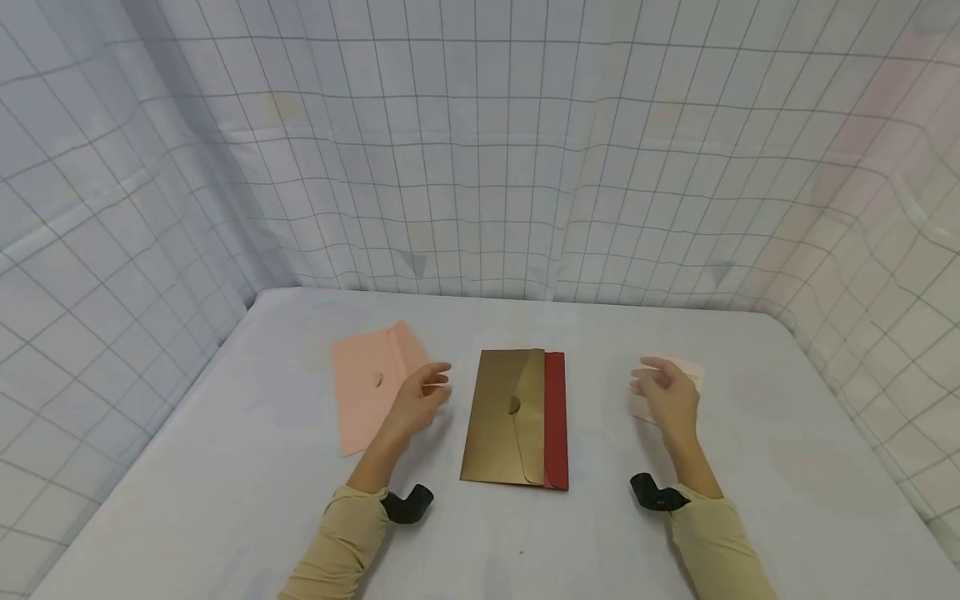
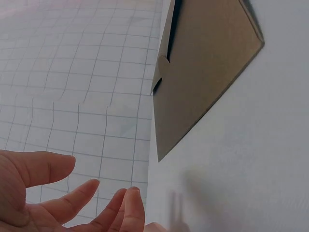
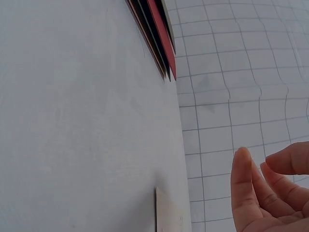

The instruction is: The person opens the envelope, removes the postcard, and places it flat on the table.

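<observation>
A gold envelope [image 1: 495, 429] with a small tab on its flap lies mid-table. From under its right side shows a red envelope [image 1: 556, 425]; in the right wrist view the red edge [image 3: 164, 41] appears among several stacked layers. My left hand [image 1: 415, 407] hovers over the right side of a pink envelope [image 1: 362, 383], whose flap is open, fingers loosely bent with nothing between them. Over a small pale pink card [image 1: 690, 372] on the right is my right hand [image 1: 672, 402]. Its fingers [image 3: 241, 183] are bent toward the thumb, nothing held, and it partly hides the card.
All of it lies on a white-covered table [image 1: 600, 542]. White gridded curtains [image 1: 510, 167] hang behind and along both sides. Dark curved devices [image 1: 408, 504] are strapped at both wrists, by the beige sleeves. A tiny dark speck [image 1: 522, 552] is near the front.
</observation>
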### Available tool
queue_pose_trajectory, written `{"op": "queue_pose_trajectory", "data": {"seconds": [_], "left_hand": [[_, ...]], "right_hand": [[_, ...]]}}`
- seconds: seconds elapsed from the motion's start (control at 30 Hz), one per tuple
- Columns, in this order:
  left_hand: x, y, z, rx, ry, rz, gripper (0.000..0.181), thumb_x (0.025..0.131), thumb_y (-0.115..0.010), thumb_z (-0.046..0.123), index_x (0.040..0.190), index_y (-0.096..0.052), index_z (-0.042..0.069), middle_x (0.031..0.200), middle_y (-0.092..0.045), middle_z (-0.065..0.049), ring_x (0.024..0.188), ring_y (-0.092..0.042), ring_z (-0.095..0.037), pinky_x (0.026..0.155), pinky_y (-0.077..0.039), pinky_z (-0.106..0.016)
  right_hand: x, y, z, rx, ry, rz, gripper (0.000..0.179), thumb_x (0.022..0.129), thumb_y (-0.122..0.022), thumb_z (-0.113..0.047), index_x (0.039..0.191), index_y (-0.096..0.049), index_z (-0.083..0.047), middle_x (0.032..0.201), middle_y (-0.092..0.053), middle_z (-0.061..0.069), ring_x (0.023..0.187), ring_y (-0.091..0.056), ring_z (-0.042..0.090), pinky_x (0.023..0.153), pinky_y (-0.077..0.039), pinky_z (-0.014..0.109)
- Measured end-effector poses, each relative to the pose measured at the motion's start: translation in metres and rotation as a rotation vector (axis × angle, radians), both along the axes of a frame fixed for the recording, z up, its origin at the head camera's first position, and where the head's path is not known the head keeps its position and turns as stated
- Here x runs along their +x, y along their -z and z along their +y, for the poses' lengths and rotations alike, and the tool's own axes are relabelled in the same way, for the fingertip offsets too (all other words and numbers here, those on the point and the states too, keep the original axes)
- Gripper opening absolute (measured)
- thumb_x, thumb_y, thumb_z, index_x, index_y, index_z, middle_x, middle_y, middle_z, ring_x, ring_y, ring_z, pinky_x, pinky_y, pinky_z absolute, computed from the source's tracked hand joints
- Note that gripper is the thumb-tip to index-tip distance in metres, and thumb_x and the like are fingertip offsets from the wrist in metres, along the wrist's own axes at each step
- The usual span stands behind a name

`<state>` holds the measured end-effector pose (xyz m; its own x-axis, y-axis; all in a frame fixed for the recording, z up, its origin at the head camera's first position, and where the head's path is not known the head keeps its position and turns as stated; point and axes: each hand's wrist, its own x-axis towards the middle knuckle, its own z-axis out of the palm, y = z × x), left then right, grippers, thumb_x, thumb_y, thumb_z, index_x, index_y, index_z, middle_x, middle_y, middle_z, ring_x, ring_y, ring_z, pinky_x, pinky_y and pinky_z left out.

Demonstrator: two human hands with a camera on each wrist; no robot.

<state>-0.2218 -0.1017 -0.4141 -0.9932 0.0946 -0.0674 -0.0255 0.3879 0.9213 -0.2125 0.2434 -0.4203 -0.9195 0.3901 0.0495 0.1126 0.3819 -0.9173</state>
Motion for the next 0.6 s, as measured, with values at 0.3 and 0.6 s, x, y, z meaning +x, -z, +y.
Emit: {"op": "queue_pose_trajectory", "data": {"seconds": [0.3,0.6], "left_hand": [[0.004,0.004,0.007,0.027,0.006,-0.033,0.052,0.093,-0.05,0.012,0.142,-0.034,0.003,0.126,-0.051,-0.023,0.113,-0.049,-0.032,0.085,-0.045,-0.031],[0.003,0.008,0.014,0.038,0.016,-0.044,0.054,0.093,-0.051,0.011,0.142,-0.032,0.001,0.123,-0.053,-0.023,0.108,-0.051,-0.029,0.083,-0.045,-0.03]], "right_hand": [[0.0,0.002,-0.008,0.016,-0.049,-0.01,0.034,0.091,-0.049,-0.008,0.124,-0.057,-0.004,0.113,-0.066,0.023,0.064,-0.057,-0.012,0.071,-0.054,0.019],[0.0,0.007,-0.015,0.046,-0.093,0.019,0.033,0.091,-0.051,-0.012,0.122,-0.057,-0.003,0.108,-0.067,0.023,0.068,-0.06,-0.007,0.067,-0.054,0.022]]}}
